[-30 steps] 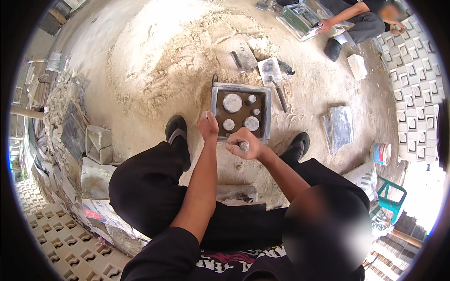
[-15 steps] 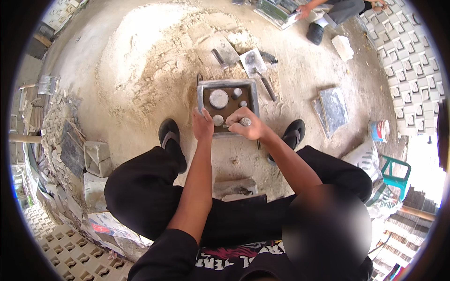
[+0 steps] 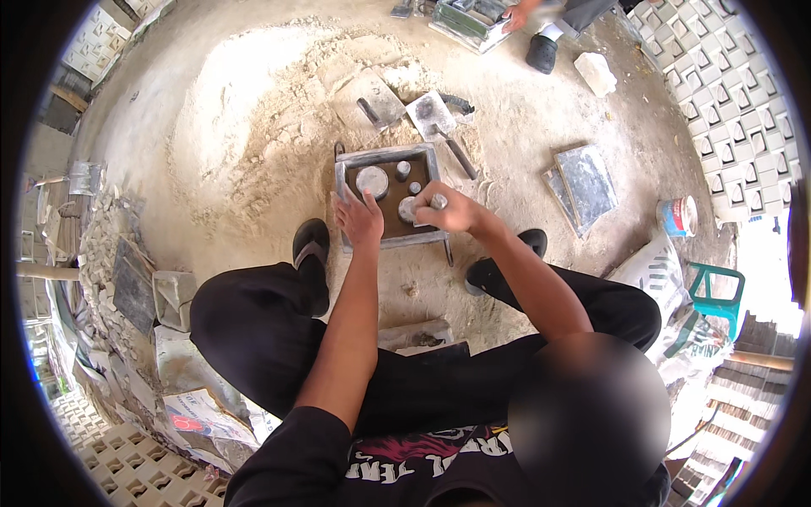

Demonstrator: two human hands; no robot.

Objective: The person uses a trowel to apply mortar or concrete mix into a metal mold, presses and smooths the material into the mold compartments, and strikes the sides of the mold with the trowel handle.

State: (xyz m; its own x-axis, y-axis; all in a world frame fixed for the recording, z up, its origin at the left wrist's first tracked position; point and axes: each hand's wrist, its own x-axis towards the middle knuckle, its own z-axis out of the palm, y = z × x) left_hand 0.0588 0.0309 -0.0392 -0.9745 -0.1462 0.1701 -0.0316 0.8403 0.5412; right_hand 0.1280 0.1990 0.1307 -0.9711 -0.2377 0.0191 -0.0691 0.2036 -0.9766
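Observation:
A rectangular grey frame [image 3: 390, 244] filled with dark sand lies on the ground between my feet. Inside stand a large pale disc [image 3: 372, 182], two small cylinders, one taller [image 3: 403, 170] and one shorter [image 3: 415, 188], and a smaller disc [image 3: 406, 209]. My left hand [image 3: 361, 221] rests over the frame's left side, fingers apart, holding nothing. Closed around a short tool with a round pale end [image 3: 438, 202], my right hand [image 3: 453, 213] is at the frame's right side, next to the smaller disc. The tool's lower end is hidden.
Beyond the frame lie two trowels [image 3: 368, 111] [image 3: 457, 154] and a heap of pale sand [image 3: 253, 101]. Flat dark plates [image 3: 585, 188] and a bucket [image 3: 677, 217] are at right, near a green stool [image 3: 716, 296]. Another person's hand [image 3: 514, 17] touches a second frame [image 3: 473, 27].
My left hand has shifted onto the frame's left side, its fingers more spread. My right hand has moved right within the frame, still gripping the tool. The smaller disc now shows beside it.

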